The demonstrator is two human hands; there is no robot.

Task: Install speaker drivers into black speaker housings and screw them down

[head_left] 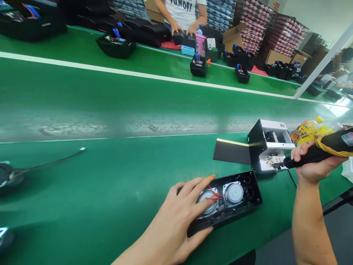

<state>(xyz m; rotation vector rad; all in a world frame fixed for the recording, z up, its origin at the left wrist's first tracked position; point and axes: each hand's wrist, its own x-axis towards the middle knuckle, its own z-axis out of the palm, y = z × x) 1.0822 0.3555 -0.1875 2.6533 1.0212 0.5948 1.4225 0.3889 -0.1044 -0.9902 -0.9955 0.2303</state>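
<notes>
A black speaker panel with two round silver drivers and red wires lies near the front edge of the green bench. My left hand rests on its left end, fingers stretched flat over one driver. My right hand is wrapped round a black electric screwdriver, held level. The screwdriver's tip touches the front of a small black-and-white box machine just right of the panel.
A green conveyor belt runs across the middle. Beyond it another person handles black speaker parts, with several more black units along the far bench. A yellow bottle stands behind the machine. A wired part lies at the left.
</notes>
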